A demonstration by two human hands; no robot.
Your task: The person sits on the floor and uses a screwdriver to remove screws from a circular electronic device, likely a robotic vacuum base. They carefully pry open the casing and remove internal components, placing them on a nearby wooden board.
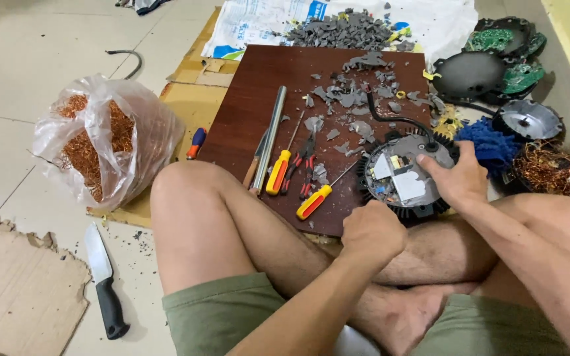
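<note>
On the near right edge of the brown board [252, 99], a round black lamp unit [404, 175] is lying flat, circuit side up, just ahead of both hands. Its cable is running away toward the grey chips [348, 29]. The right hand [460, 178] is gripping its right rim, while the left hand [372, 231] is closing into a fist at its near edge, nearer the yellow screwdrivers [315, 201] lying just left.

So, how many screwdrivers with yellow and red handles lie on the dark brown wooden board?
2. One yellow-and-red-handled screwdriver lies beside the grey metal rod; the other yellow-and-red-handled screwdriver lies nearer the left hand. More may be hidden under the grey plastic fragments.
</note>
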